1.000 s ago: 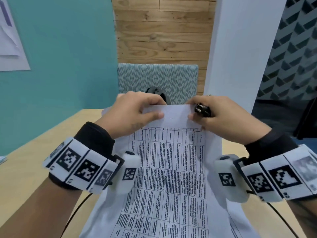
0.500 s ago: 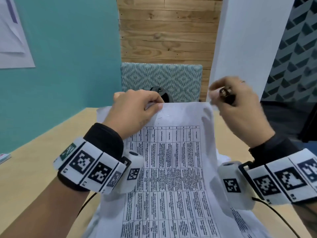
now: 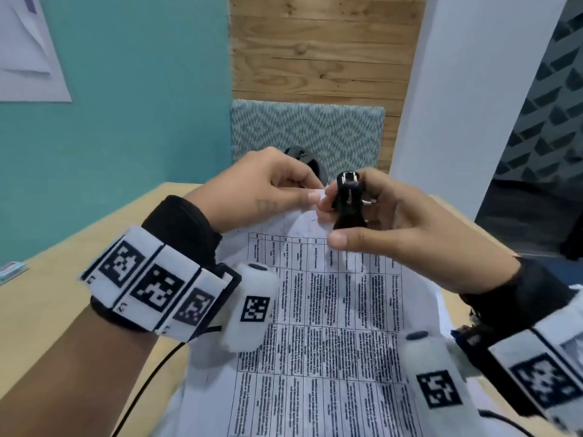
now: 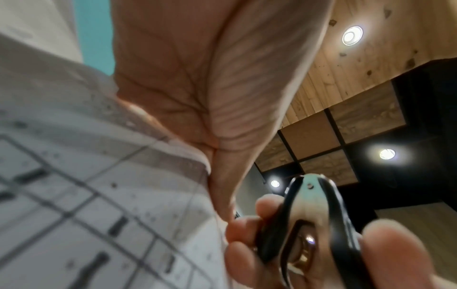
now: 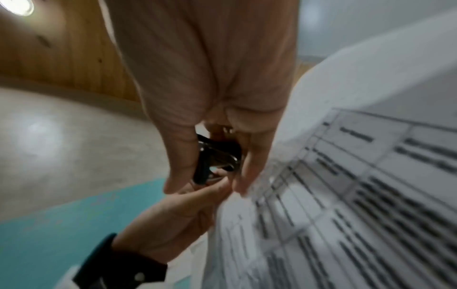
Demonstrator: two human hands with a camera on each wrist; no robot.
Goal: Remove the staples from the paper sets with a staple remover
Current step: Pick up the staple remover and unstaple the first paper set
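A set of white printed papers (image 3: 331, 310) with a text table is lifted off the wooden table, its top edge raised. My left hand (image 3: 271, 190) pinches that top edge near the corner (image 4: 193, 97). My right hand (image 3: 378, 222) grips a black staple remover (image 3: 348, 203) upright between thumb and fingers, right beside the left fingertips at the paper's top edge. The remover's black handles and metal claws (image 4: 311, 224) show close up in the left wrist view, and again in the right wrist view (image 5: 215, 156). No staple can be made out.
The wooden table (image 3: 63, 294) stretches to the left, with a small teal and white item (image 3: 11, 269) at its left edge. A patterned chair back (image 3: 306, 134) stands behind the table. A black round object (image 3: 304, 159) peeks out behind my left hand.
My right hand has swung back left with the staple remover, from raised at the right to the paper's top edge beside my left hand. The left hand keeps its pinch on the paper.
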